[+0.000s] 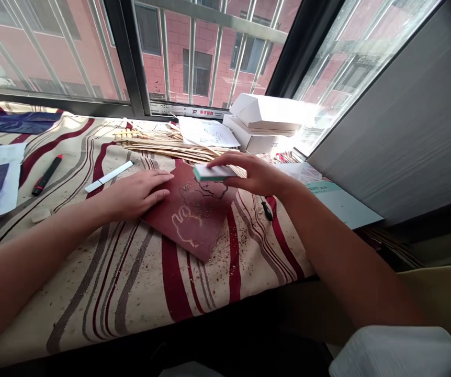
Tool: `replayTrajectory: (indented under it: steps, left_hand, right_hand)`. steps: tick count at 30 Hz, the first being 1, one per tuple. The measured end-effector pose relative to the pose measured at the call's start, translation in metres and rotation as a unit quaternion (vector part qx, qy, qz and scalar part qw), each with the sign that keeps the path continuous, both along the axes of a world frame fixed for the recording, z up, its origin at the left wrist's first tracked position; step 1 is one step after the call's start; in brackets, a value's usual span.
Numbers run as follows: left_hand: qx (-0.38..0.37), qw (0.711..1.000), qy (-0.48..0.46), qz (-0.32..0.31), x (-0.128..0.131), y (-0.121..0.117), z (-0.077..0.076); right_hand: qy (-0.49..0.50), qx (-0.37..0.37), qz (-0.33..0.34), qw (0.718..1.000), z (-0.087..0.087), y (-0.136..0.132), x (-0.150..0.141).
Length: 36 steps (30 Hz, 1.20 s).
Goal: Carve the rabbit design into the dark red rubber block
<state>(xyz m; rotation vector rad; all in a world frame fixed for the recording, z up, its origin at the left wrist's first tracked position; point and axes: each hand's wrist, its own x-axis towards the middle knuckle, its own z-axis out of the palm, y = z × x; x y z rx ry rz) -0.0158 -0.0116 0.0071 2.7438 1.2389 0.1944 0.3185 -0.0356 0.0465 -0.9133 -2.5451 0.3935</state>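
Dark red sheet material with a rough, sanded-looking face (188, 220) lies askew on a cream cloth with wavy red and grey stripes (139, 309), its surface marked by pale, rabbit-like outlines. We record the left hand (137, 195) resting on the sheet's left corner, fingers open and extended, pressing flat without gripping. The right hand (255, 175) is over the sheet's upper edge, fingers curled across a white-and-green rectangular sanding block (213, 172) and gripping it from above. We cannot tell whether the block's underside touches the sheet. Reddish dust specks the cloth around the sheet.

Nearby we log a black marker with a red cap (47, 175), a flat white strip (108, 176), a small black tool (267, 210) just beside the right wrist, and a bundle of pale wooden strips (162, 144).

Risks, in our judgement: the soft cloth gives little friction, so easing the left hand's pressure could let the sheet slide. Heavy strokes could scuff the fine pale lines. Grit trapped beneath the sheet could tilt it, and a careless right wrist could knock the small black tool.
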Motion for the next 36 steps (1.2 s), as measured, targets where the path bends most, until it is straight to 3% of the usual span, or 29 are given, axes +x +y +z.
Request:
replayTrajectory:
  steps: [2,4,6,9,11,13,14,15,17,18,19,21,22,24,26,29,30,32,34,35,36]
  left_hand:
    - [0.010,1.000,-0.015,0.001,0.002,0.000,0.000]
    - [0.019,0.999,-0.027,0.000,0.002,0.000,0.001]
    - [0.022,0.999,-0.031,-0.001,0.002,-0.001,0.002]
    - [0.024,0.999,-0.020,-0.005,-0.001,-0.003,0.005]
    - [0.033,0.999,-0.013,0.001,-0.003,-0.005,0.006]
    - [0.040,0.999,-0.011,0.015,-0.004,-0.006,0.006]
    - [0.041,0.999,-0.011,0.022,-0.005,-0.007,0.006]
    - [0.042,0.999,-0.010,0.027,-0.005,-0.007,0.006]
    - [0.046,0.998,-0.009,0.029,-0.004,-0.008,0.006]
    - [0.050,0.998,-0.007,0.029,-0.003,-0.009,0.006]
    - [0.053,0.998,-0.006,0.028,-0.003,-0.009,0.006]
    - [0.055,0.998,-0.008,0.029,-0.002,-0.011,0.007]
    - [0.054,0.998,-0.009,0.028,-0.002,-0.011,0.008]
    - [0.054,0.998,-0.012,0.026,-0.003,-0.012,0.007]
    - [0.059,0.998,-0.011,0.020,-0.005,-0.012,0.003]
    - [0.087,0.996,-0.025,0.007,-0.009,-0.011,-0.005]
    - [0.097,0.995,-0.029,0.003,-0.010,-0.011,-0.008]
    - [0.109,0.993,-0.033,0.001,-0.012,-0.011,-0.012]
    - [0.113,0.993,-0.032,-0.004,-0.014,-0.013,-0.014]
    - [0.116,0.993,-0.032,-0.007,-0.015,-0.014,-0.014]
    - [0.120,0.992,-0.033,-0.010,-0.015,-0.016,-0.014]
  right_hand:
    - [0.085,-0.066,0.182,0.977,0.005,-0.014,-0.006]
    - [0.029,-0.102,0.251,0.962,0.004,-0.017,-0.012]
    - [-0.020,-0.078,0.192,0.978,0.001,-0.010,-0.017]
    - [-0.015,0.061,-0.024,0.998,0.000,0.003,-0.020]
    - [0.011,0.073,0.032,0.997,0.002,0.004,-0.019]
    - [-0.015,0.005,0.167,0.986,0.002,0.002,-0.017]
    - [-0.040,-0.011,0.187,0.982,0.002,0.000,-0.016]
    - [-0.058,0.000,0.161,0.985,0.001,-0.001,-0.015]
    - [-0.062,0.106,-0.002,0.992,-0.002,-0.003,-0.013]
    - [-0.043,0.143,-0.045,0.988,-0.003,-0.004,-0.013]
    - [-0.016,0.147,-0.028,0.989,-0.004,-0.005,-0.013]
    - [-0.023,0.077,0.123,0.989,-0.005,-0.007,-0.015]
    - [-0.048,0.063,0.151,0.985,-0.006,-0.008,-0.015]
    - [-0.068,0.113,0.059,0.990,-0.005,-0.010,-0.014]
    - [-0.028,0.159,-0.037,0.986,-0.003,-0.012,-0.013]
    - [-0.018,0.033,0.136,0.990,-0.001,-0.016,-0.010]
    - [-0.044,0.016,0.150,0.988,-0.001,-0.018,-0.009]
    - [-0.078,0.069,0.061,0.993,-0.001,-0.019,-0.007]
    - [-0.047,0.152,-0.049,0.986,0.000,-0.022,-0.006]
    - [-0.023,0.143,-0.029,0.989,0.001,-0.023,-0.005]
    - [-0.011,0.098,0.035,0.994,0.001,-0.025,-0.006]
